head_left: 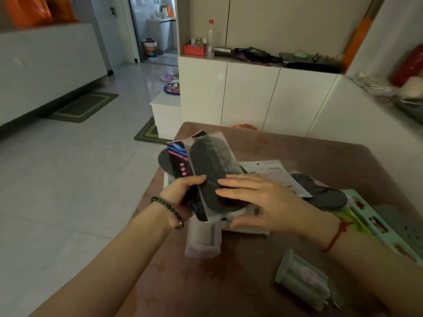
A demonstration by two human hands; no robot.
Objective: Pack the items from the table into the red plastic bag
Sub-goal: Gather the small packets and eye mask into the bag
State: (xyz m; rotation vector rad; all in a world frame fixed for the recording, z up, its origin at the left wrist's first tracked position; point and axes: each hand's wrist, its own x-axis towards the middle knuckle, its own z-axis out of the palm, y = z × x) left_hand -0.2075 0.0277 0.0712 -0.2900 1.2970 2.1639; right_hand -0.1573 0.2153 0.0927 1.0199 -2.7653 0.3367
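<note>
Left grip [181, 197] holds insole pack [211, 157], printing too blurred.

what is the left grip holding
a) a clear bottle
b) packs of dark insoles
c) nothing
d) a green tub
b: the left grip curls round the near end of the insole packs, and the right grip lies flat on top of them.

Bare forearms, no sleeves; dark beaded bracelet [168, 211] on left wrist, red string [336, 235] on right wrist.
</note>
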